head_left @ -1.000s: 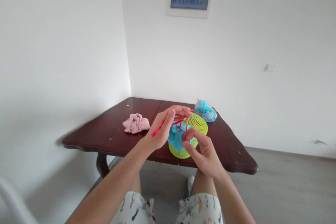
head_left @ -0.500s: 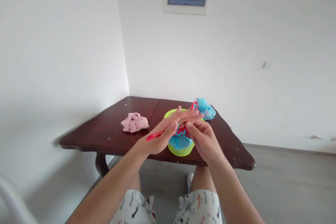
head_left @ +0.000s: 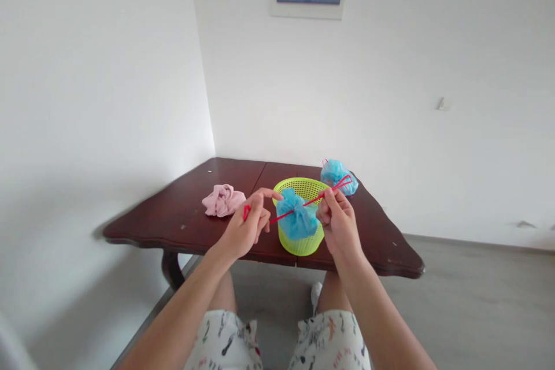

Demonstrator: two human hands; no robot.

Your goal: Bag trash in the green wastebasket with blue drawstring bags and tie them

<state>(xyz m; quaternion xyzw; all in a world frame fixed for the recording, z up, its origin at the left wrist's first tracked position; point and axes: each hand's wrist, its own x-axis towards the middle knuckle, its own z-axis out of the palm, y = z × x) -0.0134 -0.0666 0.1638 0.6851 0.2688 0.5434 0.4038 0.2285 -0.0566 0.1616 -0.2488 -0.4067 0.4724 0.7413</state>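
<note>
Between my hands hangs a small blue plastic drawstring bag [head_left: 296, 218], its neck gathered by a red drawstring [head_left: 313, 201]. My left hand [head_left: 249, 222] is closed on the string's left end, with a red loop showing by the thumb and the index finger reaching toward the bag. My right hand [head_left: 338, 215] pinches the string's right end, and its loop sticks up past the fingertips. Behind and below the bag stands a lime-green perforated plastic basket [head_left: 302, 247], partly covered by it.
A dark wooden table [head_left: 191, 208] with a wavy edge stands against the white walls. On it lie a crumpled pink cloth [head_left: 224, 201] at the left and more blue plastic with red strings [head_left: 338, 172] at the back right.
My hands were close together over the bag, the left one flat with fingers stretched. They have moved apart, the left has closed, and the red string is now drawn straight between them.
</note>
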